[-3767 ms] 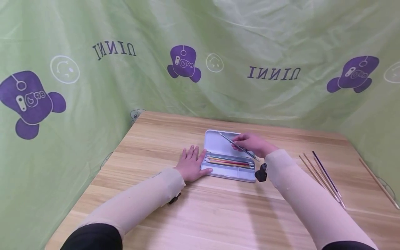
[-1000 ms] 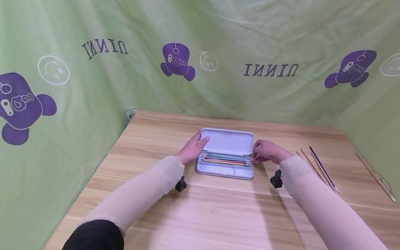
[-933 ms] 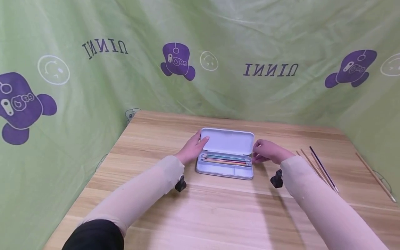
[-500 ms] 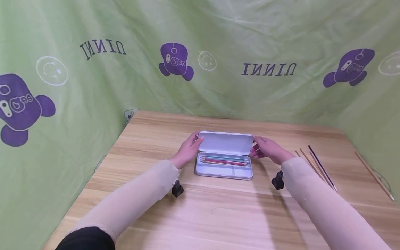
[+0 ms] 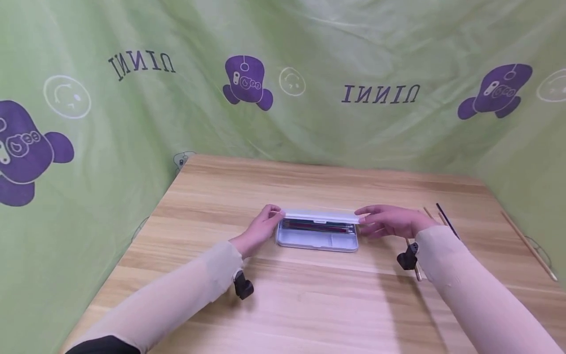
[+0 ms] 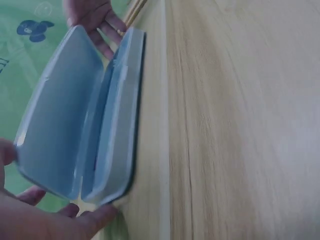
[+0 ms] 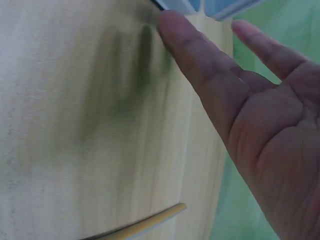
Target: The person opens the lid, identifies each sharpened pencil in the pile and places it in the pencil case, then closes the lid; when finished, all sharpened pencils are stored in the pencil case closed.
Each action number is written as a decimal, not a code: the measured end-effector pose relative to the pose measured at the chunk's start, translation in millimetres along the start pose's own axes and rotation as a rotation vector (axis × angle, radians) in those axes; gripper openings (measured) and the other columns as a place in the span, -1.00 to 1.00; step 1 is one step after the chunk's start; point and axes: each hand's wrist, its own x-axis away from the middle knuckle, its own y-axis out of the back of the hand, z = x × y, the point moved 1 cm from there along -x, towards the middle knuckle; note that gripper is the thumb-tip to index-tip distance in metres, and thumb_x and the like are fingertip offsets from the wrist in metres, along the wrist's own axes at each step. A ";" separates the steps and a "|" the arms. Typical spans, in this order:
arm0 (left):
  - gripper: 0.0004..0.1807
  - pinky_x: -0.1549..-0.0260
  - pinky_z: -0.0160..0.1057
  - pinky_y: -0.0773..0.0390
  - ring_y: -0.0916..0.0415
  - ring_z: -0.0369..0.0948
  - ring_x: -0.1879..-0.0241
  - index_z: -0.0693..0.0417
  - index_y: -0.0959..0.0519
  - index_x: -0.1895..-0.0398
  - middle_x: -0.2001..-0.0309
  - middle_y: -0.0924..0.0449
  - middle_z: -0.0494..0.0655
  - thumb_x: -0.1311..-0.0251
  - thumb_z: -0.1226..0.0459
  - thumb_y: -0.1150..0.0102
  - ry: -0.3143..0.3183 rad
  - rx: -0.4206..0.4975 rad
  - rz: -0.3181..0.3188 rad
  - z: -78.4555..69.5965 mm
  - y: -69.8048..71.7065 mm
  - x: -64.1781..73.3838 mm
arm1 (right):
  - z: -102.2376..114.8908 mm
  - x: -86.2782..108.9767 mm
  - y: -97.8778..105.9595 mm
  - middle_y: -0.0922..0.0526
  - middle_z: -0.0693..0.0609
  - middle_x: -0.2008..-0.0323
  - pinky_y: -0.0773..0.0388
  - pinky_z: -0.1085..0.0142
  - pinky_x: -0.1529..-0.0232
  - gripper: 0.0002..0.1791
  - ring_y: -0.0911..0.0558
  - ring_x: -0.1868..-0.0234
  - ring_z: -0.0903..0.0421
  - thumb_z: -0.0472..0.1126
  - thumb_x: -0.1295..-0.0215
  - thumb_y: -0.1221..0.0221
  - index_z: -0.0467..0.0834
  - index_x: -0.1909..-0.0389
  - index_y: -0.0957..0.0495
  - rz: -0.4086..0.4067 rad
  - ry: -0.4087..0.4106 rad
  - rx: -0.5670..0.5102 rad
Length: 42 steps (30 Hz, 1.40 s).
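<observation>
A pale metal pencil case (image 5: 305, 240) lies on the wooden table, its lid (image 5: 320, 215) partly lowered over the tray. Several colored pencils (image 5: 309, 226) show in the rear compartment under it. At the left end, my left hand (image 5: 258, 232) holds the lid's corner between thumb and fingers; the left wrist view shows the case (image 6: 60, 125) end-on beside that hand (image 6: 45, 220). My right hand (image 5: 393, 222) is at the lid's right end, thumb and fingers extended. In the right wrist view, the fingers of this hand (image 7: 270, 115) look straight, near the case's corner (image 7: 225, 7).
Several loose pencils lie right of the case, partly hidden by my right wrist, a dark one (image 5: 445, 219) among them. One brown pencil (image 5: 528, 244) lies apart near the right edge. A green curtain (image 5: 327, 132) hangs behind the table (image 5: 283, 305).
The pencil my right hand held is gone from it. The upright lid has swung forward and down over the pencils, both hands moving with it at its ends.
</observation>
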 end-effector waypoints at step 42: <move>-0.26 -0.50 0.08 -0.08 -0.09 0.22 -0.52 0.48 -0.15 -0.53 -0.51 -0.15 0.40 -0.43 0.28 -0.18 -0.120 -0.524 0.068 20.0 -0.7 -13.3 | -9.0 -16.8 -29.3 -0.58 -0.39 -0.13 -0.48 -0.14 -0.21 -0.04 -0.60 -0.09 -0.22 -0.08 -0.27 -0.38 -0.50 -0.50 -0.15 -0.238 0.131 0.773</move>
